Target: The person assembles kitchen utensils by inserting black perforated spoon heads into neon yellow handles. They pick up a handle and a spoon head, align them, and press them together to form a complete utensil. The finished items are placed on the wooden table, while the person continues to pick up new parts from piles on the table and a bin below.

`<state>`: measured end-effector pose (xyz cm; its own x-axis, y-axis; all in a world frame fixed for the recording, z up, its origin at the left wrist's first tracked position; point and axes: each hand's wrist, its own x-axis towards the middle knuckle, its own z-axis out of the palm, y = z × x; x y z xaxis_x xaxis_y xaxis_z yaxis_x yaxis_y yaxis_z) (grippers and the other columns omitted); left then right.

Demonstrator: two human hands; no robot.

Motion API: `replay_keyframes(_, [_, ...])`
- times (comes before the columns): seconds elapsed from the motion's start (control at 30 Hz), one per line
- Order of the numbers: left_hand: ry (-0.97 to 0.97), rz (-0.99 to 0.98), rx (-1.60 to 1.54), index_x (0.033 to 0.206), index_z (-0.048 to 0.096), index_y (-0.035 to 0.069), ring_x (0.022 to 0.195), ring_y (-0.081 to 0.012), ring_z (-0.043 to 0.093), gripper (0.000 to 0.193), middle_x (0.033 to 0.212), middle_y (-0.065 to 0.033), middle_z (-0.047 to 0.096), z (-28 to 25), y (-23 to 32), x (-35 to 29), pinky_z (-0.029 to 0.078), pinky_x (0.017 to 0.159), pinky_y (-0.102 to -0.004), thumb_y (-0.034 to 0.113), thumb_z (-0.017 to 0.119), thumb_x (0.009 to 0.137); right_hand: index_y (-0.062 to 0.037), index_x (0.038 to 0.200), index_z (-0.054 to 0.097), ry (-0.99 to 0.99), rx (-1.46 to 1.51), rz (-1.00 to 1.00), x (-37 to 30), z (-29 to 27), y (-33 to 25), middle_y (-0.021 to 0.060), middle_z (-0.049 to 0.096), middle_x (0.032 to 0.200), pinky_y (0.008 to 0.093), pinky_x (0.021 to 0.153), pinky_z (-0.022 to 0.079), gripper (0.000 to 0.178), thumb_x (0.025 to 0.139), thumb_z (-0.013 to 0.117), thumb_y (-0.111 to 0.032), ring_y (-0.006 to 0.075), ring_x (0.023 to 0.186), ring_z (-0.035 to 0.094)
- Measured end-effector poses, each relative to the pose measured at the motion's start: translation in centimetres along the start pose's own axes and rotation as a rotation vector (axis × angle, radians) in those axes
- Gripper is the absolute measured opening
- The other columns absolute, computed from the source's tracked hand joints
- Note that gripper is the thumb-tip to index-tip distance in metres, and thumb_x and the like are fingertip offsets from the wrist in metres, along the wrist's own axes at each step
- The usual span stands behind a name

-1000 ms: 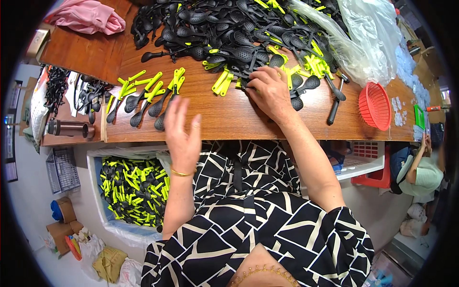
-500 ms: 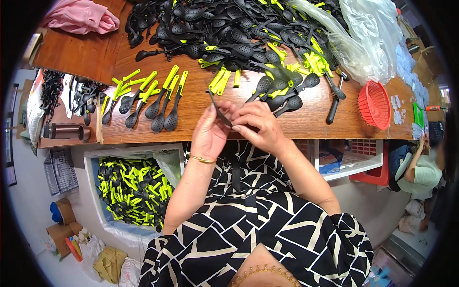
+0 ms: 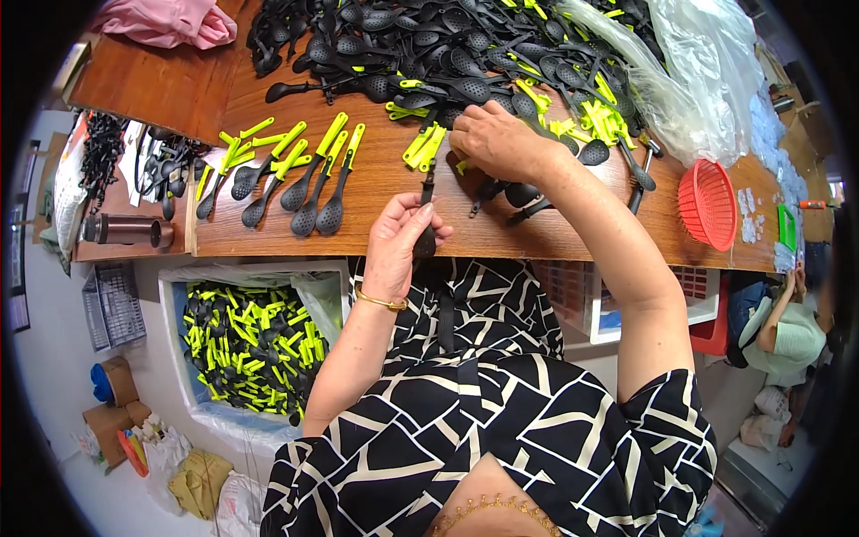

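Observation:
My left hand point(image 3: 403, 237) is closed on a black spoon point(image 3: 428, 188) near the table's front edge. Its bare narrow shank points away from me, and its bowl is partly hidden by my fingers. Farther off, my right hand point(image 3: 497, 143) has its fingers bent down over a yellow-green handle point(image 3: 462, 167); the fingertips are partly hidden. Just left of them lie several loose yellow-green handles point(image 3: 424, 148) side by side. Under my right forearm are several black spoons point(image 3: 522, 193), partly covered. To the left rests a row of slotted spoons point(image 3: 329, 215) with yellow-green handles fitted.
A big heap of black spoons point(image 3: 385, 54) covers the back of the table. At right are clear plastic bags point(image 3: 698, 72), a red basket point(image 3: 707, 206) and a hammer point(image 3: 648, 148). A bin lined with plastic point(image 3: 183, 358) below left holds handled spoons. A person point(image 3: 787, 322) sits far right.
My right hand has left the spoon and reached forward to the loose handles. My left hand now holds the spoon alone, its shank pointing away from me. The view has shifted slightly.

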<state>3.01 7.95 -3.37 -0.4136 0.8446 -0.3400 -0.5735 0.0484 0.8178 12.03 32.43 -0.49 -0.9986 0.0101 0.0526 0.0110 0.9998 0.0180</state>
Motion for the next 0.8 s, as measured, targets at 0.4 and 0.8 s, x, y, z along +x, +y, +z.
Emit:
replay_keyframes(0.4, [0.075,0.172,0.386,0.141,0.061,-0.004,0.088,-0.0127,0.074,0.039,0.111,-0.0140,0.077,0.7,0.2,-1.8,0.060,0.079,-0.0252,0.006,0.065,0.104,-0.0043,0.102,0.075,0.272,0.907,-0.024,-3.1,-4.1,-4.5,0.0076,0.074,0.099,0.0362,0.085,0.057,0.014,0.088,0.078,-0.005,0.0247,0.095,0.073])
replay_keyframes(0.8, [0.017,0.252,0.428,0.138,0.064,-0.004,0.086,-0.0106,0.072,0.036,0.109,-0.0137,0.078,0.6,0.5,-2.6,0.059,0.078,-0.0243,0.004,0.066,0.103,-0.0064,0.099,0.077,0.244,0.891,-0.050,-3.3,-4.7,-4.2,0.0057,0.073,0.095,0.0347,0.081,0.056,0.014,0.086,0.081,-0.006,0.0223,0.091,0.071])
